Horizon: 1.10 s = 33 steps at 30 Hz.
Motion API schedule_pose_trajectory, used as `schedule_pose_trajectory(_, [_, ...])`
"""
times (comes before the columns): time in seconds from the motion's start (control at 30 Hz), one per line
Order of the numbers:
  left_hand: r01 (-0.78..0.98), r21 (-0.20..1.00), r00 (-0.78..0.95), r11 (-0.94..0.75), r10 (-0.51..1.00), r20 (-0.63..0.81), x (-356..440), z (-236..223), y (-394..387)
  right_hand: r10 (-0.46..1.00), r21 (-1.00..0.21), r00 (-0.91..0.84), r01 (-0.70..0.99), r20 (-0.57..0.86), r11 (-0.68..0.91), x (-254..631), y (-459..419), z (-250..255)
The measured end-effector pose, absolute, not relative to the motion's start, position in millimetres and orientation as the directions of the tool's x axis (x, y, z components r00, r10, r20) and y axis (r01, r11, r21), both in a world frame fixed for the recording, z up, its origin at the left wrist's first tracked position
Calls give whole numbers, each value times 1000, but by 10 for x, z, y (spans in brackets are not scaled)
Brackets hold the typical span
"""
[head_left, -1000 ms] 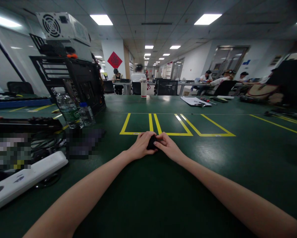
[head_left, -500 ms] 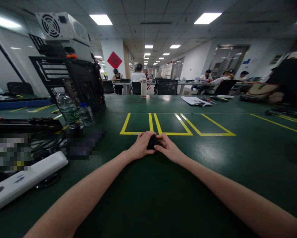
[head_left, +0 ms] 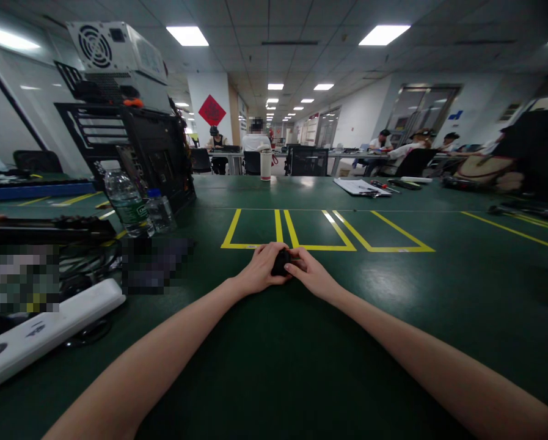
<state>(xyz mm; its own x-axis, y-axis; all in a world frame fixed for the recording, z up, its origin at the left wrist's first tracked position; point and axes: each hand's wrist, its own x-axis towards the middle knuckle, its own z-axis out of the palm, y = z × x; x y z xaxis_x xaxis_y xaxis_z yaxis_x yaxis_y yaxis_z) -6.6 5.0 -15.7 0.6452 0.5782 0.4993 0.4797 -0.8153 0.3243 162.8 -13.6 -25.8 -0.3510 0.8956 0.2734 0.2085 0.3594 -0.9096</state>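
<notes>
Between my hands is a small rounded black object [head_left: 280, 263], partly covered by fingers, so its kind cannot be made out. My left hand [head_left: 261, 267] is curled round its left side and top, with the thumb along the near edge. On the other side, my right hand [head_left: 308, 272] pinches its right side between thumb and fingers. Both hands are low over the green table [head_left: 296, 354], just nearer to me than the yellow tape outlines [head_left: 319, 248].
At left stand a black computer case [head_left: 149, 146] topped by a power supply [head_left: 118, 52], a water bottle [head_left: 126, 201] and a smaller blue-capped bottle [head_left: 160, 212]. A white power strip [head_left: 54, 333] lies nearer. Farther back are a cup [head_left: 265, 165] and a clipboard [head_left: 360, 187].
My right thumb and fingers have shifted very slightly against the black object. My left hand looks the same.
</notes>
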Motion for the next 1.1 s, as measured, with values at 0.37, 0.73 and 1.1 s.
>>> schedule_pose_trajectory(0.37, [478,336,641,-811,584,497,-61,-145,48,896,-909,-286,145,340,392,1594,-132,-249])
schedule_pose_trajectory(0.73, [478,334,637,-812,582,505,-61,-160,52,887,-885,-328,226,323,406,1618,-163,-252])
schedule_pose_trajectory(1.1, [482,346,637,-805,593,493,-52,-140,45,911,-907,-260,197,319,373,1567,-183,-179])
